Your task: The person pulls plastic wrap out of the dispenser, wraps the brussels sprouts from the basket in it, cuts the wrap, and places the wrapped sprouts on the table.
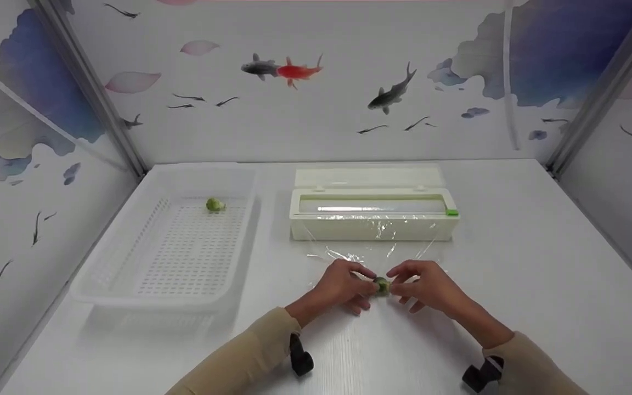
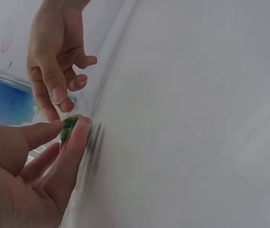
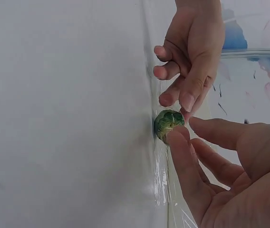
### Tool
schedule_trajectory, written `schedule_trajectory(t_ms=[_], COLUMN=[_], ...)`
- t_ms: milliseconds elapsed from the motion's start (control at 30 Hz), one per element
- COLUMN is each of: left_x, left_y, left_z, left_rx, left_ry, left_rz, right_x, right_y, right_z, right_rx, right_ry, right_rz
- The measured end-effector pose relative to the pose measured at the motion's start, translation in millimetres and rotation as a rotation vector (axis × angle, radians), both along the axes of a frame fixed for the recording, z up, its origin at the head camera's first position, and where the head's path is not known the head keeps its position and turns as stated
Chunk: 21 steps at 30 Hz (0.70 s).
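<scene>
Head view: pale walls printed with fish, petals and blue shapes are enclosing a white table on three sides. On its left part, a white perforated basket is resting. Right of the basket, toward the back wall, a cream dispenser box is standing with its lid tipped back. Out of the box a sheet of clear film is running over the front edge and down toward the person, glinting and creasing near the hands.

Two beige sleeves are reaching in from the near edge, a black wrist device sitting at each cuff. The left hand is pinching a small green sprout between thumb and finger, as the left wrist view is showing. The right hand is curving its fingers narrowly at the other side, one fingertip overlapping the sprout in its own wrist view; whether it is gripping, I cannot tell. The sprout itself is sitting between both hands, in front of the box, with film shining around it.

Inside the basket, near its far right corner, a second sprout is lying. Smallest, a bright green slider is marking the box's right end.
</scene>
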<state>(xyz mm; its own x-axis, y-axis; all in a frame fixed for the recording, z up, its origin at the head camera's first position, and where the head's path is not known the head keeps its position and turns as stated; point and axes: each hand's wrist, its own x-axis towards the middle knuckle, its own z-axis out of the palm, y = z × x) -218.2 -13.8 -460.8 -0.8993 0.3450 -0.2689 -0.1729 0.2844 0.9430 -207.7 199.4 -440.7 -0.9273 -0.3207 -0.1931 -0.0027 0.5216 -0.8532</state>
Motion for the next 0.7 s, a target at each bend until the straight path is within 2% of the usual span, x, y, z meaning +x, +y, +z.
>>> schedule_trajectory(t_ms=[400,700], left_x=[-10.2,-13.9], left_y=[0.5,2.4], left_z=[3.6,5.8], left_rx=[-0.107,-0.142], left_ry=[0.011,0.063], left_rz=[-0.019,-0.013], right_x=[-12.0,-15.7], right_y=[-15.6,-16.2], right_z=[-3.4,-3.7], right_rx=[0.149,0.145], right_ry=[0.039,0.032], right_rz=[-0.071,-0.087])
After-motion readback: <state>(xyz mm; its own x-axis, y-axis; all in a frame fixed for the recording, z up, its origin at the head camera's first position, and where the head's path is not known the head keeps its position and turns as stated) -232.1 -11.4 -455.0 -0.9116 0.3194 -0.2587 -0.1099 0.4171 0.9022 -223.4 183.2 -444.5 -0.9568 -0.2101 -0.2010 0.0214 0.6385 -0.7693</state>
